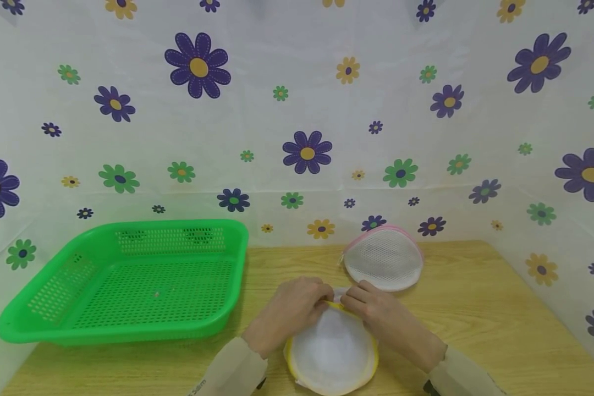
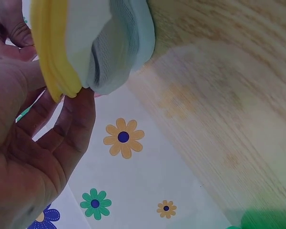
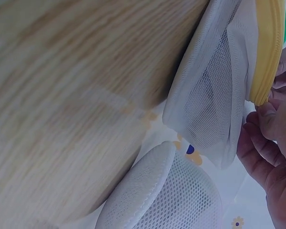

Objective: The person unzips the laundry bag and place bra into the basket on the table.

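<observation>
A white mesh laundry bag (image 1: 333, 352) with yellow zipper trim (image 3: 268, 52) stands on the table in front of me, seen in all three views. My left hand (image 1: 297, 308) pinches the trim at the bag's far upper edge; in the left wrist view its fingers (image 2: 78, 119) curl under the yellow band. Close beside it, my right hand (image 1: 383, 322) pinches the same edge, thumb and fingertips together at the trim's end in the right wrist view. The zipper pull cannot be made out between the hands.
Behind the right hand, a second white mesh laundry bag (image 1: 383, 259) with pink trim stands near the table's back edge. A green plastic basket (image 1: 237, 258) with perforated sides is at the left. Flower-printed white sheeting (image 1: 257, 121) hangs behind the wooden table (image 1: 475, 308).
</observation>
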The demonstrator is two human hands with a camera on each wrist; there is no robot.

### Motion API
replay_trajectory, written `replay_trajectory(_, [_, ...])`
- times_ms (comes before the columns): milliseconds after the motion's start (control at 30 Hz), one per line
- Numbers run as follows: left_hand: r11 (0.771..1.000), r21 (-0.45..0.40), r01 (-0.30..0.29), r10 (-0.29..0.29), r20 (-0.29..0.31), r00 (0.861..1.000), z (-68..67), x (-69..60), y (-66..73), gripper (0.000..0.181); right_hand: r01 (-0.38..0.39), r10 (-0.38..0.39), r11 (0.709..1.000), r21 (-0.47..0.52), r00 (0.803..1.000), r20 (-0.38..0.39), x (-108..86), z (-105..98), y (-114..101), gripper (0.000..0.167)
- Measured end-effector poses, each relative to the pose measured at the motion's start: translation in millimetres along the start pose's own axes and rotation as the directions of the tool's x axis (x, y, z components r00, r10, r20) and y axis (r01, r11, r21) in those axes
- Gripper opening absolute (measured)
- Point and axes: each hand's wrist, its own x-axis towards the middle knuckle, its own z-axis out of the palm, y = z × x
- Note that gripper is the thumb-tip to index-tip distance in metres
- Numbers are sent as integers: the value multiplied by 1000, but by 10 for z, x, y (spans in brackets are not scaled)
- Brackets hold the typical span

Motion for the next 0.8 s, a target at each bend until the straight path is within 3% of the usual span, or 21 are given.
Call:
replay_trajectory(233, [1000, 3, -1, 1, 2, 1000, 1, -17, -5, 5, -12, 12, 1000, 15, 1000, 15, -7, -18, -15, 42])
replay_trajectory(500, [1000, 9, -6, 6, -3, 1000, -2, -34, -10, 5, -17, 16, 999, 34, 999, 35, -9, -42, -27, 28])
replay_trajectory(800, [1000, 8, -27, 27, -14, 1000, -2, -59, -23, 7, -8, 7, 1000, 21, 999, 54, -32, -61, -36, 28])
